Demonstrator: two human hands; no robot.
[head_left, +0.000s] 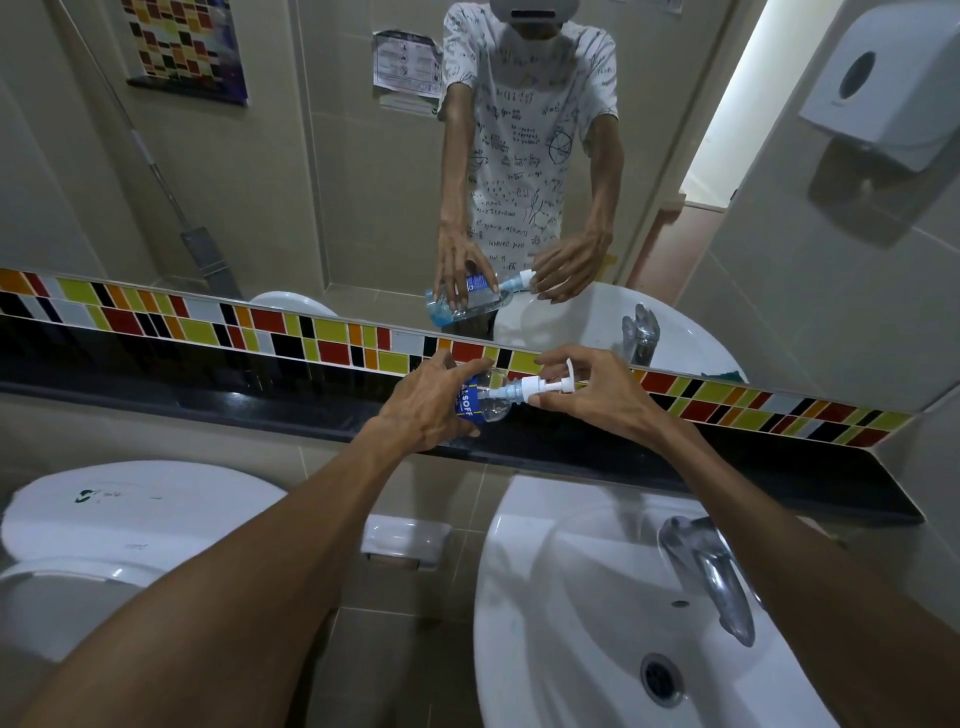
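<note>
The left hand (431, 410) wraps around the body of a clear plastic bottle (491, 408), fingers curled over its top and thumb underneath, so that much of the bottle is hidden behind the knuckles. The bottle lies on its side in the air, its neck pointing toward the right, and its blue label with white letters faces the camera. The right hand (597, 395) pinches the white pump head (540, 387) at the bottle's neck between thumb and fingertips, with the thin nozzle sticking up past the index finger. Both hands hold the bottle just above a long black ledge (208, 410) that runs along the wall, and whether the bottle touches it cannot be told. Behind the hands a strip of coloured tiles (208, 327) borders the lower edge of a large mirror (311, 182), which reflects the same grip and shows a little blue liquid pooled in the bottle. Below and to the right sits a white sink (545, 519) with a chrome tap (711, 571) and a round drain (662, 678). To the left is a white toilet (130, 519) with its lid raised, and a small white soap dish (405, 540) hangs on the wall between them. A white dispenser (883, 83) is mounted high on the right wall.
</note>
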